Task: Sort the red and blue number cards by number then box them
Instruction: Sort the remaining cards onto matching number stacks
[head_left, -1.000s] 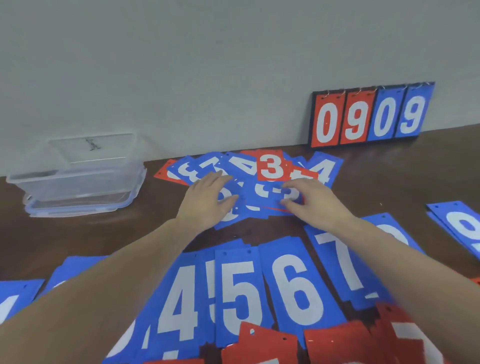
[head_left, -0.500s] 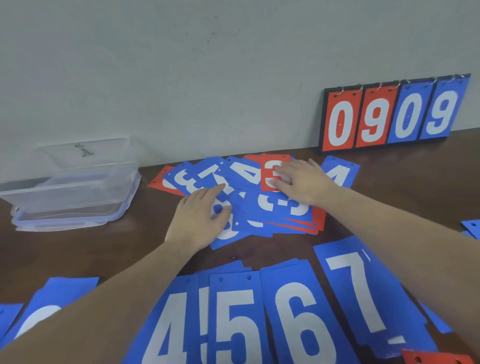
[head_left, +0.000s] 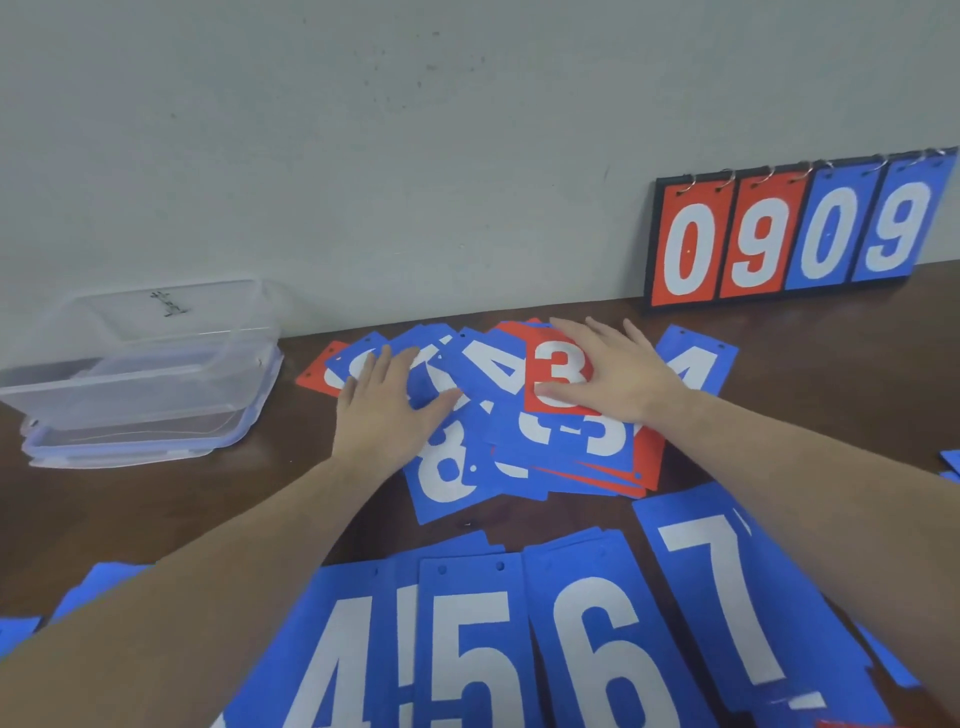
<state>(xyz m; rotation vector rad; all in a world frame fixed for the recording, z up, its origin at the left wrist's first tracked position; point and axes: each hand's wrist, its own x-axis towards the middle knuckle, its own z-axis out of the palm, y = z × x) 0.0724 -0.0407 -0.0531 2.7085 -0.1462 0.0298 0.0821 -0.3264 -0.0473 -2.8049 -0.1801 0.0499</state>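
A loose heap of red and blue number cards lies mid-table near the wall. On top is a red 3 card (head_left: 556, 369), and my right hand (head_left: 615, 376) rests flat on it with straight fingers. My left hand (head_left: 387, 410) presses flat on blue cards at the heap's left, above a blue 8 card (head_left: 447, 478). A blue 4 card (head_left: 493, 364) lies between the hands. In the foreground blue cards lie in a row: 4 (head_left: 332, 660), 5 (head_left: 472, 649), 6 (head_left: 602, 644), 7 (head_left: 727, 592).
A clear plastic box (head_left: 140, 358) stands on its lid at the left by the wall. A ring-bound scoreboard (head_left: 795, 228) showing 0909 leans on the wall at the right. More blue cards poke in at the left and right edges.
My right hand slid further onto the red 3 card and my left hand moved up and left onto the heap's left cards. The view has come closer to the heap.
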